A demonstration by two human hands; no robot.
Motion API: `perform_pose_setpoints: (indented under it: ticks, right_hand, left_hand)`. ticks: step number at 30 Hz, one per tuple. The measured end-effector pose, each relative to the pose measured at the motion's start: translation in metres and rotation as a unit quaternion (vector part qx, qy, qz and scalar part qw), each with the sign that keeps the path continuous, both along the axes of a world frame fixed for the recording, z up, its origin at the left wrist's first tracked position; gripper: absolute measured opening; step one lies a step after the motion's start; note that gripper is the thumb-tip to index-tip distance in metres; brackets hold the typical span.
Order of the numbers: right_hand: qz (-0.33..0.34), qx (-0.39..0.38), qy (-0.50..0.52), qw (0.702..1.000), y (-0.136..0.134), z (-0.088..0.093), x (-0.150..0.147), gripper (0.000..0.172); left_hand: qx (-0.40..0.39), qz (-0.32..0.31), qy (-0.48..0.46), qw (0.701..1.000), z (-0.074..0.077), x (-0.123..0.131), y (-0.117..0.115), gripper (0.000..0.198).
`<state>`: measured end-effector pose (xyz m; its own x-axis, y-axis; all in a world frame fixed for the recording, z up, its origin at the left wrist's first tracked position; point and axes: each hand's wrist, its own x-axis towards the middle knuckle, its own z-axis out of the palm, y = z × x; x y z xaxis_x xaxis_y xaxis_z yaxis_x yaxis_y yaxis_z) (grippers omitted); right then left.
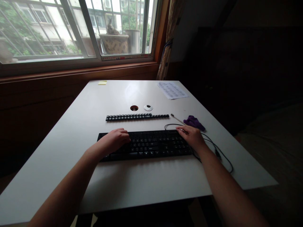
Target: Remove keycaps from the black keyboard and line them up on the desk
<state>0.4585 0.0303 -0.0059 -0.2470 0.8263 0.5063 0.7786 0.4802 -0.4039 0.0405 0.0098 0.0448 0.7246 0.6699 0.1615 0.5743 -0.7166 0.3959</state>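
A black keyboard [151,148] lies on the white table, and some spots among its keys look dark, too dim to make out. My left hand [117,138] bends over its left half with the fingers curled together, fingertips on or just above the keys; the thumb is hidden. At the upper right corner of the keyboard, my right hand [190,135] has thumb and fingers brought together in a pinch. Whatever is between them is too small to name. Behind the keyboard, loose black keycaps [137,117] stand lined up in rows.
A black cable [221,154] loops beside my right forearm. A purple cloth [194,122] and a thin stick [177,119] lie behind my right hand. Farther back are a round cover [148,107], a table hole [134,108], printed sheets [172,90] and yellow notes [102,82].
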Motion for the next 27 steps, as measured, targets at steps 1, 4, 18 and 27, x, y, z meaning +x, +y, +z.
perform_pose_setpoints:
  ticks: [1, 4, 18, 27]
  right_hand:
    - [-0.001, 0.002, -0.001, 1.000, 0.000, 0.000, 0.000, 0.018]
    - [-0.005, 0.007, 0.001, 1.000, 0.000, 0.000, 0.000, 0.019]
    - [-0.013, 0.022, 0.000, 1.000, -0.001, 0.003, 0.002, 0.020]
    - [-0.080, 0.061, 0.048, 0.994, -0.017, 0.053, -0.009, 0.038]
  left_hand:
    - [0.001, -0.004, 0.000, 1.000, 0.001, 0.000, -0.001, 0.022]
    - [0.005, -0.019, -0.008, 1.000, 0.004, 0.001, -0.004, 0.024]
    - [0.034, 0.010, -0.017, 0.999, 0.017, -0.010, -0.006, 0.022]
    - [0.016, 0.121, -0.069, 0.990, 0.029, -0.093, 0.005, 0.030]
